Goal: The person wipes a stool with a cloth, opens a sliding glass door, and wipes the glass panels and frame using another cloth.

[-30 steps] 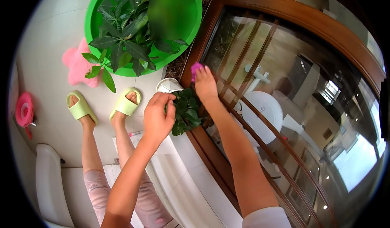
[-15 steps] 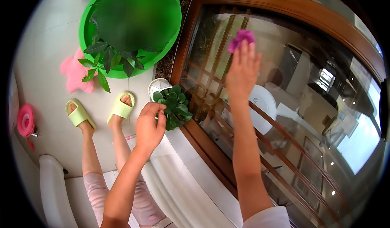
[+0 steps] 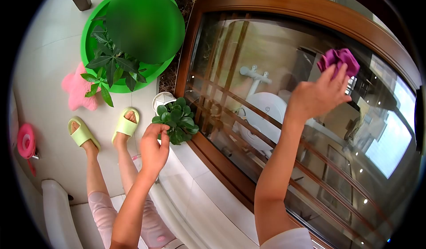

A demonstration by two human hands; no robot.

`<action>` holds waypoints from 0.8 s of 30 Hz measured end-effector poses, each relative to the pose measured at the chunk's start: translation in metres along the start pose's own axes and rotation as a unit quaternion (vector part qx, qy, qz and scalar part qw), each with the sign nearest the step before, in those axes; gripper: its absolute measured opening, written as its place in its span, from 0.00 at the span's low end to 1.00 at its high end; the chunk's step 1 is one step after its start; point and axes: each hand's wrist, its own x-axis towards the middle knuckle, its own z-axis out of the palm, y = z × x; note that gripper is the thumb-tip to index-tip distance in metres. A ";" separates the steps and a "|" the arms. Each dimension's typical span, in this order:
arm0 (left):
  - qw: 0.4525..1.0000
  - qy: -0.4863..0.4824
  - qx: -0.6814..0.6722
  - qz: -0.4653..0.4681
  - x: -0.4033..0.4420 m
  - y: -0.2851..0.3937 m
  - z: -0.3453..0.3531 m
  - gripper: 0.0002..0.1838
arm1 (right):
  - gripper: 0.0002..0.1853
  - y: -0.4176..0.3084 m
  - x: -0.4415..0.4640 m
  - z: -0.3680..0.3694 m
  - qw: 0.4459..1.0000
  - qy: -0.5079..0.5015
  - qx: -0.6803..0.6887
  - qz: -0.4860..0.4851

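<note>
My right hand (image 3: 317, 96) presses a crumpled purple cloth (image 3: 339, 62) against the glass pane (image 3: 284, 58) of a brown wood-framed window. The fingertips lie on the cloth's lower edge. Beside the frame, my left hand (image 3: 154, 149) hovers at a small potted plant (image 3: 176, 120) with round, thick green leaves. Its fingers are loosely curled, with a gap between them and the thumb, and I see nothing held. Whether the fingertips touch a leaf I cannot tell. Part of the plant's white pot (image 3: 162, 99) shows behind the leaves.
A white ledge (image 3: 191, 173) runs along the window frame (image 3: 222, 173). On the floor stand a large green tub (image 3: 86, 49) with a leafy plant (image 3: 111, 65), and a pink star-shaped cushion (image 3: 77, 91). My feet wear pale green slippers (image 3: 84, 136). A pink ring-shaped item (image 3: 26, 140) is at far left.
My right hand has slid the purple cloth rightward and slightly down across the glass. My left hand stays beside the small plant. The whole view has shifted a little.
</note>
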 end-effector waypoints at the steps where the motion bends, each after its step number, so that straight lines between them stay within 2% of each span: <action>1: 1.000 -0.002 -0.014 0.023 -0.001 -0.001 0.005 0.08 | 0.25 -0.006 0.002 0.006 1.000 -0.018 0.006 -0.013; 3: 0.997 -0.003 -0.041 0.069 -0.003 0.006 0.016 0.08 | 0.23 -0.031 -0.039 0.035 0.973 -0.110 0.151 -0.132; 4: 0.996 -0.011 -0.048 0.072 -0.005 0.015 0.014 0.07 | 0.20 -0.051 -0.069 0.038 0.958 -0.167 0.145 -0.183; 5: 0.996 -0.020 -0.042 0.072 -0.006 0.021 0.009 0.07 | 0.16 -0.070 -0.108 0.049 0.941 -0.177 0.191 -0.216; 7: 0.996 -0.037 -0.030 0.073 -0.006 0.029 -0.006 0.07 | 0.14 -0.095 -0.176 0.051 0.901 -0.254 0.252 -0.244; 10: 0.993 0.018 0.012 0.116 -0.003 0.008 -0.034 0.07 | 0.13 -0.088 -0.183 0.027 0.867 -0.335 0.333 -0.157; 11: 0.990 0.042 0.028 0.133 -0.003 0.000 -0.038 0.07 | 0.13 -0.074 -0.176 0.027 0.898 -0.273 0.325 -0.113; 12: 0.998 0.038 0.039 0.043 -0.004 0.011 -0.049 0.07 | 0.16 -0.057 -0.128 0.009 0.929 -0.224 0.262 -0.138; 13: 0.998 0.047 0.022 0.021 -0.004 0.005 -0.047 0.07 | 0.21 -0.036 -0.095 0.013 0.959 -0.126 0.227 -0.109; 14: 0.998 0.055 0.007 -0.004 -0.006 -0.007 -0.042 0.08 | 0.23 -0.023 -0.052 0.011 0.981 -0.077 0.155 -0.088; 16: 0.998 0.054 0.006 -0.014 -0.006 -0.020 -0.028 0.08 | 0.28 0.005 0.034 0.006 1.000 0.010 0.008 -0.025; 17: 0.999 0.043 -0.006 0.005 -0.007 -0.022 -0.019 0.08 | 0.28 0.001 0.046 0.017 0.999 0.029 -0.004 -0.031; 19: 0.999 0.022 -0.027 0.040 -0.008 -0.023 0.000 0.08 | 0.25 -0.024 0.046 0.047 0.996 0.024 0.003 -0.080; 21: 0.998 0.004 -0.040 0.043 -0.009 -0.017 0.008 0.07 | 0.22 -0.060 0.017 0.080 0.978 -0.055 0.072 -0.188; 24: 0.999 -0.010 -0.024 0.038 -0.008 -0.019 0.004 0.07 | 0.21 -0.120 -0.084 0.110 0.925 -0.197 0.125 -0.301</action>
